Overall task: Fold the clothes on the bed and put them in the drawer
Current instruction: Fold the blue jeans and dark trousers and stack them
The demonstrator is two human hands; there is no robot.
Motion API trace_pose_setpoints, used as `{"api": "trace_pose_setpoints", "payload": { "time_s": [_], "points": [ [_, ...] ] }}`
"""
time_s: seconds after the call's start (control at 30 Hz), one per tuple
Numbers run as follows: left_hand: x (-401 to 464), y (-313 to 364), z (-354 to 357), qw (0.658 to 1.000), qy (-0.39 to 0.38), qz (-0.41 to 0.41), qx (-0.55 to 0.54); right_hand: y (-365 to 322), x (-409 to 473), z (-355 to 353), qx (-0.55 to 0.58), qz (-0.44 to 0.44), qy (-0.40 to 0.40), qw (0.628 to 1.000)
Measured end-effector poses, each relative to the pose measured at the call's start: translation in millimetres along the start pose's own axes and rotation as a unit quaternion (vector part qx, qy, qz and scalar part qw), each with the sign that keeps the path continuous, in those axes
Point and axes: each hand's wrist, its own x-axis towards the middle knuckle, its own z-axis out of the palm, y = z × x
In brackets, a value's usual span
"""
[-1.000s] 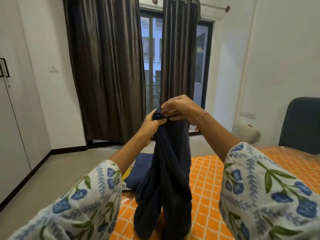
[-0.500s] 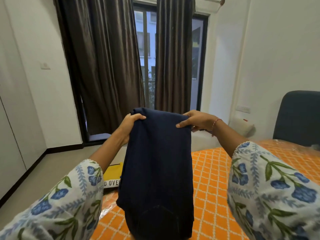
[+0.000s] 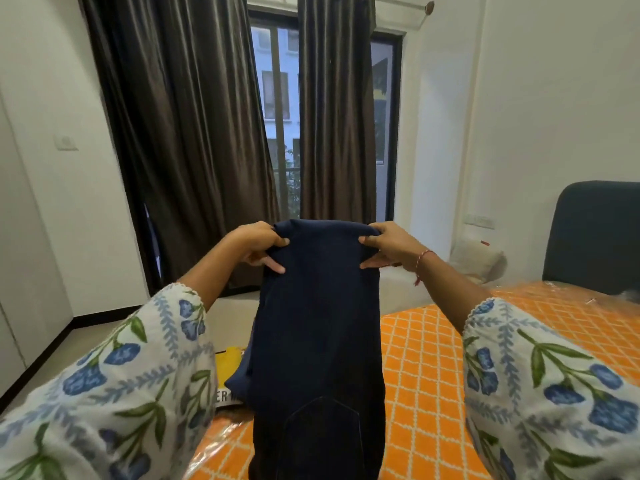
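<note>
The 2 hands hold a dark blue garment [image 3: 318, 323] up in the air above the near left part of the bed [image 3: 426, 375]. The left hand [image 3: 258, 245] grasps its top left corner and the right hand [image 3: 391, 245] grasps its top right corner, with fingers curled around the cloth. The garment hangs down flat between the arms. A yellow cloth [image 3: 230, 363] lies at the left edge of the bed, behind the garment.

Soft daylight enters through the window [image 3: 280, 109]; the wide-angle view bends the edges, where the sleeves [image 3: 104, 393] look slightly blurred.
</note>
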Motion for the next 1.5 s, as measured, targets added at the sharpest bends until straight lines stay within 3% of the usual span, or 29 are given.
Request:
{"api": "trace_pose_setpoints", "payload": {
  "time_s": [0.1, 0.27, 0.37, 0.47, 0.6, 0.67, 0.73, 0.83, 0.9, 0.97, 1.07, 1.17, 1.3, 1.37, 1.5],
  "points": [
    [33.9, 5.5, 4.2, 0.989, -0.026, 0.021, -0.143, 12.3, 23.1, -1.0, 0.018, -0.027, 0.089, 0.995],
    [53.6, 16.7, 33.6, 0.947, -0.013, 0.157, -0.28, 5.1, 47.3, -27.4, 0.042, -0.085, 0.189, 0.977],
    [50.2, 15.9, 48.4, 0.927, 0.003, 0.235, -0.293, 9.3, 35.2, -41.3, -0.022, -0.143, 0.232, 0.962],
    [36.4, -15.1, 76.2, 0.932, 0.004, 0.253, -0.261, 42.5, -5.7, -33.4, -0.091, -0.173, 0.261, 0.945],
    [3.1, -104.3, 154.4, 0.961, -0.008, 0.216, -0.175, 131.6, -98.4, 23.9, -0.197, -0.085, 0.283, 0.935],
    [-14.4, -165.3, 195.7, 0.972, -0.064, 0.177, -0.142, 178.4, -148.6, 62.3, -0.239, -0.027, 0.256, 0.936],
    [-34.0, -235.9, 235.1, 0.976, -0.109, 0.153, -0.11, 223.6, -195.3, 96.5, -0.324, -0.022, 0.186, 0.927],
    [-60.8, -307.8, 270.7, 0.977, -0.171, 0.128, 0.012, 264.1, -241.8, 126.0, -0.42, 0.041, -0.012, 0.907],
    [-67.3, -330.0, 282.3, 0.956, -0.205, 0.147, 0.148, 282.4, -259.8, 138.0, -0.426, 0.098, -0.14, 0.889],
    [-62.0, -338.4, 288.4, 0.91, -0.237, 0.169, 0.294, 290.8, -264.1, 145.6, -0.406, 0.141, -0.237, 0.871],
    [-52.7, -324.4, 289.5, 0.872, -0.244, 0.162, 0.392, 292.6, -249.3, 149.5, -0.338, 0.198, -0.314, 0.865],
    [-41.8, -306.1, 296.9, 0.914, -0.208, 0.136, 0.321, 296.8, -218.2, 142.3, -0.298, 0.241, -0.24, 0.892],
    [-15.0, -292.1, 319.0, 0.987, -0.144, 0.007, 0.066, 316.3, -171.5, 137.0, -0.242, 0.261, -0.14, 0.924],
    [2.0, -287.7, 327.5, 0.992, -0.102, -0.065, -0.037, 328.9, -151.5, 135.4, -0.197, 0.283, -0.086, 0.935],
    [50.3, -280.5, 341.8, 0.987, -0.058, -0.096, -0.119, 359.6, -106.5, 130.5, -0.024, 0.35, 0.079, 0.933]
  ]
}}
